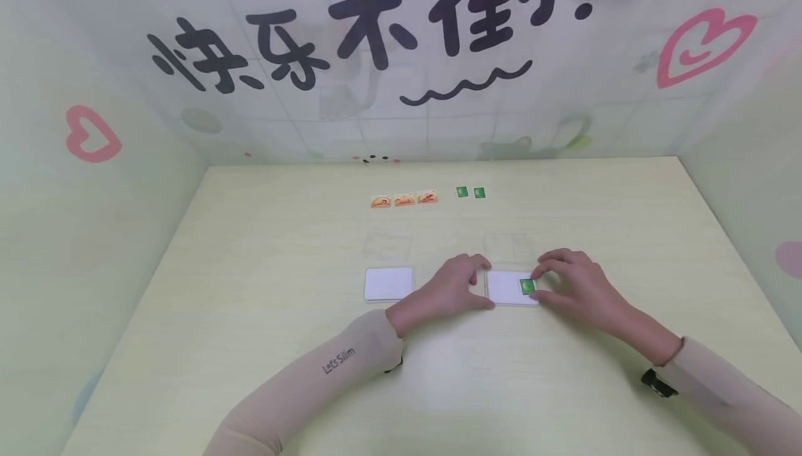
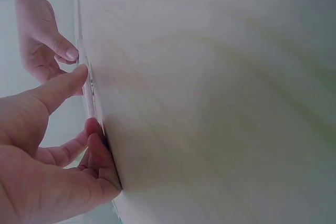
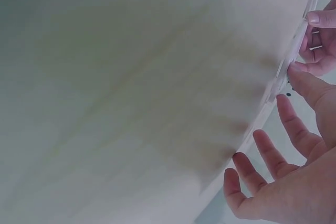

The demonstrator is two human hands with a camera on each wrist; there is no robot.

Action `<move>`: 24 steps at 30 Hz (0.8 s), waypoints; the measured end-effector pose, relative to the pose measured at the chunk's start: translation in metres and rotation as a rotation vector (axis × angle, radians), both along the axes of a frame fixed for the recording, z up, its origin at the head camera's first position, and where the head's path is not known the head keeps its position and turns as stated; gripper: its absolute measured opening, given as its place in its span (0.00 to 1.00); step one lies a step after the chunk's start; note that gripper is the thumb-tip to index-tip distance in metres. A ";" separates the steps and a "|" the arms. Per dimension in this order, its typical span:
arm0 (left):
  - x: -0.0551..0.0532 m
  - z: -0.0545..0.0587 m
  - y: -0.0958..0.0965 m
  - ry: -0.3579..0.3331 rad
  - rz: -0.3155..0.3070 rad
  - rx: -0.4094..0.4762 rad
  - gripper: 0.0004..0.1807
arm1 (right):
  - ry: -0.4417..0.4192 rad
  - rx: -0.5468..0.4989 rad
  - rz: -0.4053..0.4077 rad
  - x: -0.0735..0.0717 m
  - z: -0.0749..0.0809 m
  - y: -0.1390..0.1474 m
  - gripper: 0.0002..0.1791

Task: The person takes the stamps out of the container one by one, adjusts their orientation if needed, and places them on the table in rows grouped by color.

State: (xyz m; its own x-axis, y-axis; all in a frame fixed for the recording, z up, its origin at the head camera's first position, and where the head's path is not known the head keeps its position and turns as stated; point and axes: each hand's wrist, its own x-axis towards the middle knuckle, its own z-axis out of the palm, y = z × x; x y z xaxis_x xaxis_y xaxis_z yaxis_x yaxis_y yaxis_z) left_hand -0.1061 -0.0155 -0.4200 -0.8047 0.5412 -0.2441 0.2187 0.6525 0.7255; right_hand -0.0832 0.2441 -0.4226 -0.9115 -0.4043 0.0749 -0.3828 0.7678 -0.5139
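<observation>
A flat white case (image 1: pixel 504 289) with a clear rim lies on the table, with a small green picture card (image 1: pixel 528 287) on its right end. My left hand (image 1: pixel 460 285) holds the case's left end, thumb at the near corner and fingers at the far corner. At the right end my right hand (image 1: pixel 579 289) grips the case between thumb and forefinger, its fingertips right beside the green card. From the left wrist, the case (image 2: pixel 89 95) appears edge-on between both hands. The right wrist view shows my right hand's other fingers (image 3: pixel 269 150) spread.
A second flat white case (image 1: pixel 388 283) lies to the left. Behind the cases are two faint transparent squares (image 1: pixel 387 244). Farther back lie a row of orange picture cards (image 1: pixel 404 200) and two green ones (image 1: pixel 470 192). Printed curtains (image 1: pixel 432 129) enclose the table (image 1: pixel 250 247).
</observation>
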 end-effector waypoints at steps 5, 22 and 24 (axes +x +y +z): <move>0.000 0.000 -0.001 0.007 -0.001 0.005 0.33 | -0.002 0.007 0.000 -0.001 0.000 -0.001 0.12; 0.001 0.004 -0.001 0.003 -0.003 0.005 0.33 | 0.005 0.001 0.000 0.001 0.002 -0.002 0.09; 0.001 0.005 -0.001 0.005 -0.003 0.004 0.33 | 0.014 0.006 0.003 0.002 0.002 -0.002 0.08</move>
